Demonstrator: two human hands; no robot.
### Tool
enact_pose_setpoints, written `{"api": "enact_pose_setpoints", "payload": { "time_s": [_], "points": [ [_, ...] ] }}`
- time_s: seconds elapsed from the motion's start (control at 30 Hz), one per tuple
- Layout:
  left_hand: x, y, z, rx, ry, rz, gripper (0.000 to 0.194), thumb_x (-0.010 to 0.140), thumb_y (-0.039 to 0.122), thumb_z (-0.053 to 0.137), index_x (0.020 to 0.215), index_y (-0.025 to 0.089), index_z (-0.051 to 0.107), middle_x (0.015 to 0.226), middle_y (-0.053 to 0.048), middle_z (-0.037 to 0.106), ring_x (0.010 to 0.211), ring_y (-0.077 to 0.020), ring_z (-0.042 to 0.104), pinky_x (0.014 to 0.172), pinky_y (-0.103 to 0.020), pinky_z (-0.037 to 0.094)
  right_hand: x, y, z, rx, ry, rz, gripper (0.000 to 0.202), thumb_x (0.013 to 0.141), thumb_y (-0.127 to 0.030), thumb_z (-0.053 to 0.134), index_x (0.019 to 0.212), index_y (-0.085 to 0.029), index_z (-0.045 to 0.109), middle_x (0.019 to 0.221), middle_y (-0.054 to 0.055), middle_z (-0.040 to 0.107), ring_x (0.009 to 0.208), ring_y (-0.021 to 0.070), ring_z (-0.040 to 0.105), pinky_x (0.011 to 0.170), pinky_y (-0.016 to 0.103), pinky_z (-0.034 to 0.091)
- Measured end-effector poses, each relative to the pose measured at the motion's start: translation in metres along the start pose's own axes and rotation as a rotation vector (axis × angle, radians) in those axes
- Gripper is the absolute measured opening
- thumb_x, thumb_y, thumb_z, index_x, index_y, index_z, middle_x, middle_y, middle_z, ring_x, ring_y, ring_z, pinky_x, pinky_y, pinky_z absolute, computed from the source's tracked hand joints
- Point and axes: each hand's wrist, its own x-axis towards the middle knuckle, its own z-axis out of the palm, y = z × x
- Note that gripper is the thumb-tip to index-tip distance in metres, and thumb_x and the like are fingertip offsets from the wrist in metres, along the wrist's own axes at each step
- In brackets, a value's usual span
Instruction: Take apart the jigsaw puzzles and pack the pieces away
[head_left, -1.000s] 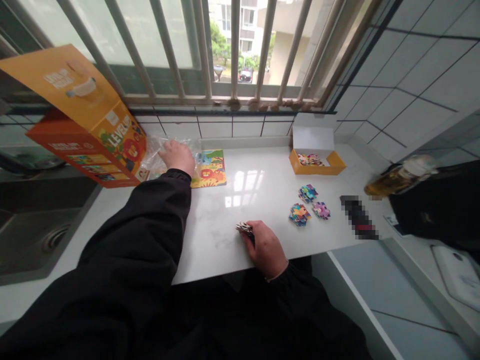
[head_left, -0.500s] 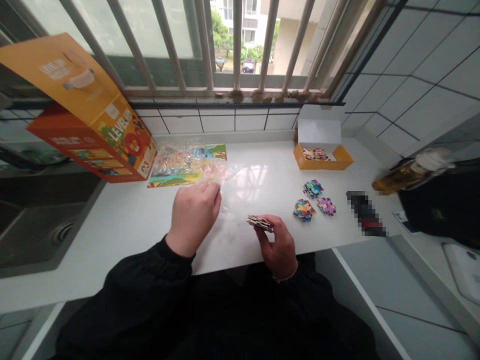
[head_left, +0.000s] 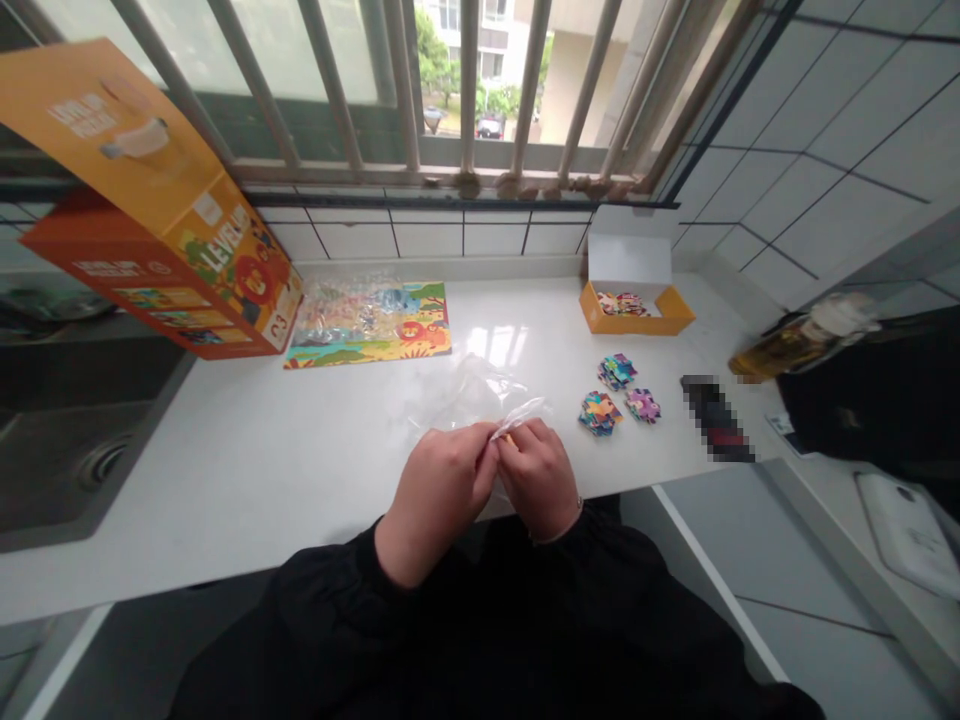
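Observation:
Close together near the counter's front edge, my left hand [head_left: 448, 470] and my right hand [head_left: 538, 472] both pinch a clear plastic bag [head_left: 480, 388], which spreads out beyond my fingers. The puzzle pieces that my right hand held earlier are mostly hidden by the fingers. To the right lie three small stacks of puzzle pieces: a blue-green one [head_left: 617, 371], an orange and blue one [head_left: 599, 412] and a purple one [head_left: 643, 405]. Behind them stands an open yellow box [head_left: 637, 318] with pieces inside.
At the left, a large orange box [head_left: 232, 270] stands beside a sink [head_left: 82, 440]. A colourful picture sheet [head_left: 420, 330] lies under crumpled clear plastic [head_left: 337, 308]. A blurred dark object [head_left: 716, 420] and a bottle [head_left: 799, 340] are at the right.
My left hand has moved right to meet my right hand. The clear bag has come off the picture sheet towards me and is now between both hands.

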Motion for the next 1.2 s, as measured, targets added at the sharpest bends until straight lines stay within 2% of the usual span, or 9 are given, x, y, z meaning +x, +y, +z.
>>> {"api": "enact_pose_setpoints", "payload": {
  "time_s": [0.13, 0.23, 0.4, 0.53, 0.73, 0.83, 0.93, 1.07, 1.2],
  "points": [
    [-0.006, -0.017, -0.003, -0.135, 0.072, 0.039, 0.029, 0.111, 0.045, 0.06, 0.121, 0.022, 0.075, 0.1, -0.008, 0.081, 0.091, -0.0256, 0.075, 0.085, -0.04, 0.057, -0.008, 0.003, 0.016, 0.097, -0.09, 0.018, 0.013, 0.108, -0.021, 0.066, 0.106, -0.022, 0.079, 0.102, 0.01, 0.074, 0.097, 0.0245, 0.068, 0.089, 0.036, 0.06],
    [-0.006, -0.044, -0.005, -0.078, 0.2, -0.066, 0.043, 0.109, 0.061, 0.057, 0.12, 0.022, 0.072, 0.116, -0.012, 0.077, 0.112, -0.0318, 0.071, 0.103, -0.049, 0.055, -0.013, 0.009, 0.018, 0.172, -0.116, 0.005, 0.022, 0.11, -0.021, 0.061, 0.123, -0.022, 0.079, 0.11, 0.011, 0.075, 0.099, 0.0239, 0.071, 0.091, 0.036, 0.063],
    [-0.002, -0.095, 0.011, -0.038, 0.185, -0.217, 0.052, 0.112, 0.062, 0.045, 0.131, 0.018, 0.066, 0.133, -0.017, 0.072, 0.131, -0.0353, 0.064, 0.118, -0.054, 0.048, -0.023, 0.021, 0.023, 0.186, -0.153, -0.051, 0.028, 0.107, -0.018, 0.066, 0.131, -0.023, 0.078, 0.11, 0.011, 0.079, 0.102, 0.0261, 0.074, 0.096, 0.039, 0.065],
    [0.0, -0.112, 0.025, -0.123, 0.116, -0.277, 0.047, 0.114, 0.054, 0.043, 0.133, 0.016, 0.065, 0.133, -0.017, 0.071, 0.13, -0.0325, 0.065, 0.118, -0.052, 0.049, -0.027, 0.025, 0.03, 0.226, -0.179, -0.072, 0.034, 0.105, -0.014, 0.067, 0.136, -0.024, 0.076, 0.124, 0.012, 0.081, 0.11, 0.028, 0.075, 0.101, 0.042, 0.065],
    [-0.018, -0.073, 0.008, 0.022, 0.324, -0.139, 0.03, 0.111, 0.044, 0.057, 0.13, 0.021, 0.065, 0.137, -0.017, 0.07, 0.135, -0.0341, 0.063, 0.117, -0.054, 0.049, -0.018, 0.02, 0.022, 0.286, -0.17, -0.073, 0.025, 0.106, -0.017, 0.063, 0.128, -0.02, 0.075, 0.119, 0.012, 0.081, 0.109, 0.0273, 0.074, 0.101, 0.043, 0.063],
    [-0.042, -0.034, 0.007, -0.012, 0.174, 0.121, 0.021, 0.107, 0.047, 0.067, 0.113, 0.026, 0.068, 0.101, -0.008, 0.076, 0.095, -0.0285, 0.072, 0.086, -0.046, 0.058, -0.012, 0.017, 0.015, 0.299, -0.27, -0.143, 0.016, 0.105, -0.028, 0.07, 0.118, -0.021, 0.075, 0.115, 0.011, 0.08, 0.11, 0.0271, 0.074, 0.102, 0.044, 0.059],
    [-0.062, -0.007, 0.02, -0.004, 0.086, 0.155, 0.042, 0.099, 0.066, 0.073, 0.089, 0.027, 0.063, 0.08, -0.007, 0.069, 0.076, -0.0283, 0.067, 0.067, -0.046, 0.054, -0.007, 0.014, 0.014, 0.252, -0.313, -0.122, 0.019, 0.102, -0.035, 0.076, 0.116, -0.023, 0.076, 0.124, 0.012, 0.079, 0.116, 0.0293, 0.073, 0.106, 0.048, 0.057],
    [-0.069, -0.011, 0.028, -0.002, 0.137, 0.048, 0.043, 0.102, 0.064, 0.069, 0.087, 0.025, 0.059, 0.078, -0.005, 0.064, 0.072, -0.026, 0.063, 0.064, -0.042, 0.051, -0.003, 0.007, 0.021, 0.147, -0.246, 0.01, 0.048, 0.093, -0.045, 0.086, 0.13, -0.019, 0.073, 0.148, 0.021, 0.069, 0.135, 0.0391, 0.064, 0.111, 0.055, 0.056],
    [-0.064, -0.037, 0.016, 0.024, 0.147, -0.086, 0.049, 0.103, 0.069, 0.065, 0.086, 0.025, 0.055, 0.08, -0.003, 0.061, 0.074, -0.0235, 0.059, 0.068, -0.04, 0.049, 0.008, 0.001, 0.031, 0.088, -0.24, 0.027, 0.037, 0.094, -0.046, 0.085, 0.12, -0.02, 0.076, 0.123, 0.017, 0.076, 0.118, 0.0358, 0.069, 0.1, 0.053, 0.062]
  ]
}}
